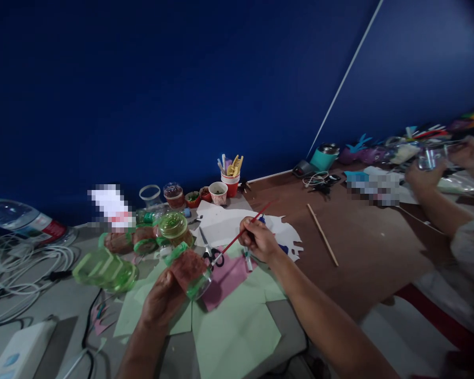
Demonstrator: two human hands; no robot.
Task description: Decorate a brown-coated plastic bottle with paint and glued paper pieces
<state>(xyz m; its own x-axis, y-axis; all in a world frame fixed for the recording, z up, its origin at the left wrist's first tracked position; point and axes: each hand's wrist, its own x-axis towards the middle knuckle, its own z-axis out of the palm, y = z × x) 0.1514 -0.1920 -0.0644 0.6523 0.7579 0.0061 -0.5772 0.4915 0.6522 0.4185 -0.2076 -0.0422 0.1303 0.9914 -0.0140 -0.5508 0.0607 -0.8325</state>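
My left hand (164, 297) is closed around a see-through plastic cup (190, 267) painted reddish-brown, with green bands at both ends. The cup lies tilted on its side above the green paper. Pinched in my right hand (258, 238) is a thin red paintbrush (237, 237), slanting down to the left. Its tip is near the cup's open end; whether they touch I cannot tell. Black-handled scissors (217, 258) lie behind the cup on pink paper (225, 281). Green sheets (233, 331) spread beneath both hands.
Paint cups (218, 193), a green-tinted jar (174, 229) and painted bottles (120, 241) stand or lie behind. A green container (106, 271), coiled white cables (31, 268) and a large bottle (23, 221) are left. A wooden stick (323, 234) lies right, near another person's hands (426, 176).
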